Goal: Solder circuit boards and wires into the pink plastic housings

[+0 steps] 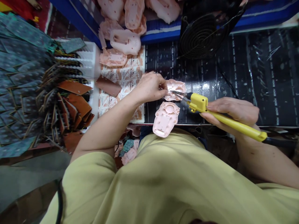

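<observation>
My right hand (233, 112) grips a yellow soldering iron (233, 123), its metal tip pointing left over a pink plastic shell (176, 85) on the black table. At the left edge of that shell, my left hand (154, 87) is closed in a pinch near the iron's tip. What its fingers hold, perhaps a thin wire, is too small to make out. A second pink shell half (165, 119) lies closer to my body, hollow side up, with a round speaker grille and screw posts; its lower end reaches over the table's front edge.
Green circuit boards (21, 71) are heaped at left beside a white ribbed rack (90, 62). One brown board (108, 86) lies on patterned paper. More pink shells (126, 40) fill the back left, partly in a blue bin (161, 35). A black fan (201, 35) stands behind my hands.
</observation>
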### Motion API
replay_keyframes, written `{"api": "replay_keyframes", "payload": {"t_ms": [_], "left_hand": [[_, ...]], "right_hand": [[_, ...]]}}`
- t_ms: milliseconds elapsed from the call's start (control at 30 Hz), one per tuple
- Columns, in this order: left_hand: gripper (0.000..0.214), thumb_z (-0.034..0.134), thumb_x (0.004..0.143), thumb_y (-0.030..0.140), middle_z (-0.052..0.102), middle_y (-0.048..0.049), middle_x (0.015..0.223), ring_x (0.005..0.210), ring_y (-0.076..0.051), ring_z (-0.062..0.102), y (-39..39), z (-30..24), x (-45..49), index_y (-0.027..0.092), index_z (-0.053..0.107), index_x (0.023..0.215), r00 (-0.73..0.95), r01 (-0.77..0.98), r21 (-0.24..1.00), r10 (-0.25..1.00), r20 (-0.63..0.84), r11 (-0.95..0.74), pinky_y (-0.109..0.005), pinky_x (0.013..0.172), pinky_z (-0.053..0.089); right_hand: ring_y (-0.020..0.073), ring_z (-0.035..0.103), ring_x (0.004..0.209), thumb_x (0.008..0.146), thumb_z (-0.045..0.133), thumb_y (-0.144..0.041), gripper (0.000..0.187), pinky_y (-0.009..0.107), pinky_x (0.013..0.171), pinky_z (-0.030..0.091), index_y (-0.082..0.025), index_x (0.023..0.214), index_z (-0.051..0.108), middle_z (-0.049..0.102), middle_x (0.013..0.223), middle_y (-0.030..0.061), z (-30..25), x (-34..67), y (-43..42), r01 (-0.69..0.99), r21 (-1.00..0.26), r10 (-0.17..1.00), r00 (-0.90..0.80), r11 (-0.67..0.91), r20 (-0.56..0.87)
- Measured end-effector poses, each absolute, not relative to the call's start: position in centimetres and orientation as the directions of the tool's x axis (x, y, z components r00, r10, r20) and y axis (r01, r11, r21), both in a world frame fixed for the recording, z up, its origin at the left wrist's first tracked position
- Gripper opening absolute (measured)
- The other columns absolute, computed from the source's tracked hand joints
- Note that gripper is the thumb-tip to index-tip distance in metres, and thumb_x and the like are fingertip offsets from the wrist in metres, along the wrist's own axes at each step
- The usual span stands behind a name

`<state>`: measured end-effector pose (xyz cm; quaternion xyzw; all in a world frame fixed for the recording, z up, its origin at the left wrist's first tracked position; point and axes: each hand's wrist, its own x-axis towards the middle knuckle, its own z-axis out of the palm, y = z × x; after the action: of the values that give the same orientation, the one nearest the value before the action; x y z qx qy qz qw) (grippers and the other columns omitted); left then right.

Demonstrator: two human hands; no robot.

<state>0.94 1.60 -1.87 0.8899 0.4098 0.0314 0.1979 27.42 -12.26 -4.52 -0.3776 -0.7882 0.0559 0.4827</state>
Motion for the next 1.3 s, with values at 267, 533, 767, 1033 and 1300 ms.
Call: {"api": "replay_keyframes", "payload": {"t_ms": [267, 533, 767, 1033, 1300], "left_hand": [[0.009, 0.069, 0.078, 0.025, 0.074, -0.0058, 0.087, 0.091, -0.025, 0.066, 1.5, -1.9, 0.9, 0.019, 0.076, 0.078, 0.667, 0.705, 0.403, 0.739, -0.096, -0.584, -0.044, 0.096, 0.05], [0.012, 0.071, 0.079, 0.03, 0.071, -0.005, 0.084, 0.09, -0.025, 0.064, 1.4, -2.0, 1.0, 0.018, 0.074, 0.076, 0.667, 0.703, 0.408, 0.74, -0.092, -0.583, -0.045, 0.098, 0.048], [0.032, 0.065, 0.088, 0.036, 0.074, -0.0096, 0.115, 0.121, -0.032, 0.061, 0.2, -2.1, -0.3, 0.018, 0.074, 0.112, 0.671, 0.671, 0.369, 0.738, 0.066, -0.643, -0.053, 0.115, 0.039], [0.059, 0.052, 0.102, 0.036, 0.037, -0.0205, 0.168, 0.158, -0.038, 0.031, -2.0, -3.5, -3.9, 0.014, 0.046, 0.156, 0.732, 0.671, 0.273, 0.676, -0.092, -0.69, -0.059, 0.125, 0.029], [0.065, 0.056, 0.099, 0.02, 0.036, -0.0227, 0.168, 0.157, -0.038, 0.034, -1.3, -2.2, -3.1, 0.011, 0.039, 0.162, 0.532, 0.843, 0.114, 0.846, -0.037, -0.525, -0.058, 0.127, 0.026]], "right_hand": [[0.02, 0.074, 0.065, 0.073, 0.089, -0.018, 0.033, 0.033, 0.049, 0.062, -0.031, 0.1, 0.075, 0.079, 0.085, -0.0034, -4.6, 28.3, -13.6, 0.533, -0.546, 0.651, -0.013, 0.647, 0.759], [0.0263, 0.079, 0.08, 0.085, 0.08, -0.051, 0.065, 0.038, 0.066, 0.068, -0.035, 0.145, 0.059, 0.081, 0.1, 0.0016, -5.1, 27.6, -14.4, 0.7, -0.44, 0.656, -0.054, 0.563, 0.752], [0.0128, 0.073, 0.064, 0.094, 0.072, -0.018, 0.024, 0.023, 0.063, 0.059, -0.023, 0.118, 0.071, 0.08, 0.086, -0.0003, -5.7, 25.4, -13.7, 0.662, -0.329, 0.658, -0.333, 0.673, 0.675], [0.0207, 0.075, 0.107, 0.088, 0.079, -0.02, 0.04, 0.03, 0.084, 0.065, -0.021, 0.125, 0.064, 0.078, 0.12, 0.0069, -6.9, 24.0, -13.3, 0.557, -0.292, 0.609, -0.549, 0.777, 0.573], [0.0205, 0.076, 0.089, 0.083, 0.083, -0.014, 0.048, 0.03, 0.077, 0.062, -0.019, 0.127, 0.065, 0.08, 0.106, 0.005, -7.8, 23.2, -12.5, 0.607, -0.175, 0.559, -0.53, 0.775, 0.637]]}}
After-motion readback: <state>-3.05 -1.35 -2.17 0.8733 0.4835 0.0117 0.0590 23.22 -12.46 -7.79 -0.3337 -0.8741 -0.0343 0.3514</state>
